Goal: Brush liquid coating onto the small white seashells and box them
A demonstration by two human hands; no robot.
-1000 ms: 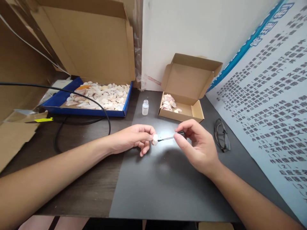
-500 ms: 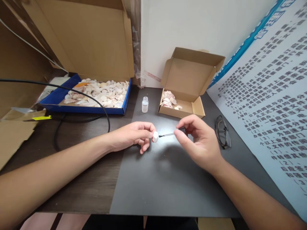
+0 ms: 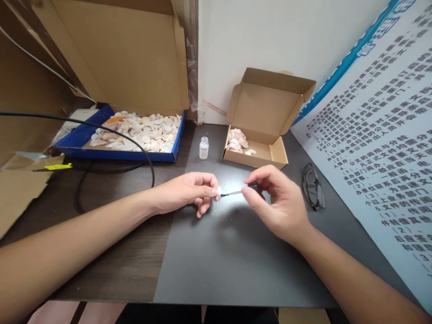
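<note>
My left hand (image 3: pixel 187 191) is closed in a pinch on a small white shell (image 3: pixel 218 192) just above the dark mat. My right hand (image 3: pixel 276 200) pinches a thin brush with a black handle (image 3: pixel 236 193), and its tip touches the shell. Behind them stands a small clear bottle (image 3: pixel 204 148) without a cap. To its right an open little cardboard box (image 3: pixel 270 155) holds a few shells. At the back left a blue tray (image 3: pixel 77 143) is filled with several pale shells.
Folded glasses (image 3: pixel 313 186) lie right of my right hand. A black cable (image 3: pixel 101 128) arcs over the table's left part. Large cardboard pieces stand at the back left, and a printed poster (image 3: pixel 381 135) leans along the right side.
The shell has turned in my left fingers so less of it shows. The brush tip stays against it and my right hand has shifted slightly left.
</note>
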